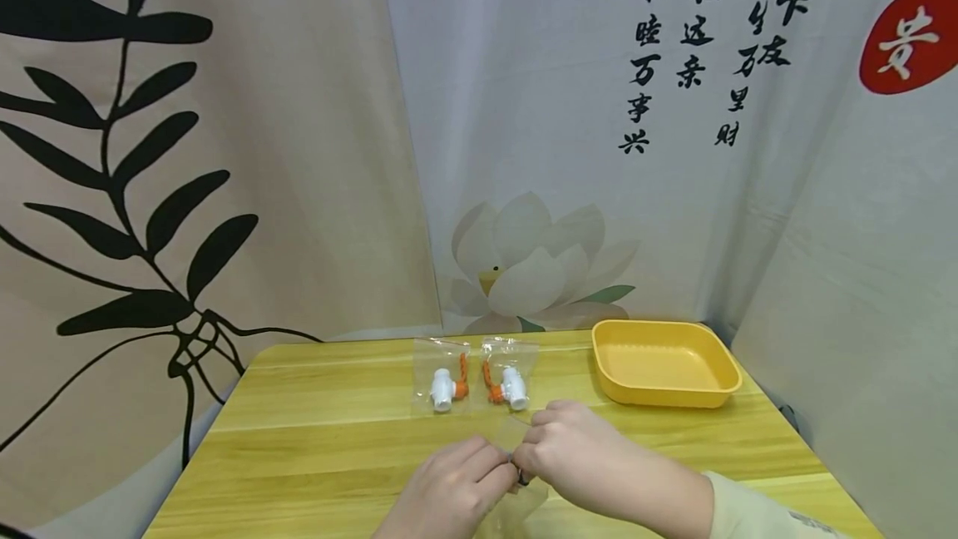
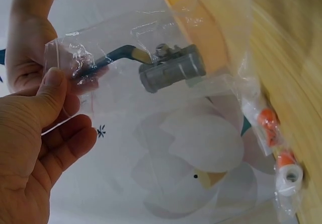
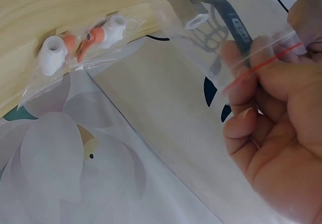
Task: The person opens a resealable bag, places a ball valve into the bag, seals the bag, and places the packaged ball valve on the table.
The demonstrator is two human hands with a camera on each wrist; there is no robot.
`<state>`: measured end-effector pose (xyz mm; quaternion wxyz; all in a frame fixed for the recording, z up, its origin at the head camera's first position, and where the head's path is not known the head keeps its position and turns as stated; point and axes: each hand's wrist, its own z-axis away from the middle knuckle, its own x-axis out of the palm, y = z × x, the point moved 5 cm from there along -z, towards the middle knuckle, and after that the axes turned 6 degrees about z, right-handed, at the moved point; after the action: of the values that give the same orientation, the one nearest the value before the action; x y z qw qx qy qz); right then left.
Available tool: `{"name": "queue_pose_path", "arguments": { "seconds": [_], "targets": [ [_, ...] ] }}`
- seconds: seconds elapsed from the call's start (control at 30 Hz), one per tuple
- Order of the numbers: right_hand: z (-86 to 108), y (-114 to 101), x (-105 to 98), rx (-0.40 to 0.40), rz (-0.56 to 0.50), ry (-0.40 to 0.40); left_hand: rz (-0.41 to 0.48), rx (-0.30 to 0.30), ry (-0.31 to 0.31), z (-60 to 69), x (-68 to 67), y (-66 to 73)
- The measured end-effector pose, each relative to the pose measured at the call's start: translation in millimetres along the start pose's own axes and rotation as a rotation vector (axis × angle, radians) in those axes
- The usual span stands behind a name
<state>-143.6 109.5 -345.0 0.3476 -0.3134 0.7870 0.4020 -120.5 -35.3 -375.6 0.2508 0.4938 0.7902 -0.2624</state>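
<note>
My left hand [image 1: 451, 485] and right hand [image 1: 576, 456] meet near the front of the table, close together. Between them is a clear zip bag [image 2: 118, 38] with a red line along its mouth, plain in the right wrist view. Inside lies a grey metal ball valve [image 2: 173, 72] with a dark blue lever handle [image 3: 236, 25]. The left thumb and fingers pinch the bag's mouth edge in the left wrist view. At the same edge, the right thumb and forefinger grip the bag, near the end of the lever. In the head view the hands mostly hide the valve.
Two clear bags, each with a white valve with an orange handle, lie side by side beyond the hands: a left valve [image 1: 443, 389] and a right valve [image 1: 514, 388]. A yellow tray [image 1: 666, 398] stands at the table's back right. Behind the wooden table [image 1: 314, 439] hangs a printed curtain [image 1: 314, 148].
</note>
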Motion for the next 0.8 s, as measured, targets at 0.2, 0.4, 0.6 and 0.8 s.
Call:
{"name": "queue_pose_path", "arguments": {
  "seconds": [0.2,0.4,0.6,0.8],
  "targets": [
    [-0.4,-1,6,0.002,0.005,-0.041,-0.007,0.023,0.015,0.7,0.8,1.2],
    [1.2,-2,10,-0.007,0.013,-0.063,-0.016,0.046,0.033,0.7,1.6,1.3],
    [3.3,-2,14,-0.004,-0.014,-0.092,-0.016,0.032,0.013,0.2,1.7,2.9],
    [2.8,-2,16,-0.008,0.002,-0.119,-0.028,0.035,0.011,-1.4,1.4,3.4]
  ]
}}
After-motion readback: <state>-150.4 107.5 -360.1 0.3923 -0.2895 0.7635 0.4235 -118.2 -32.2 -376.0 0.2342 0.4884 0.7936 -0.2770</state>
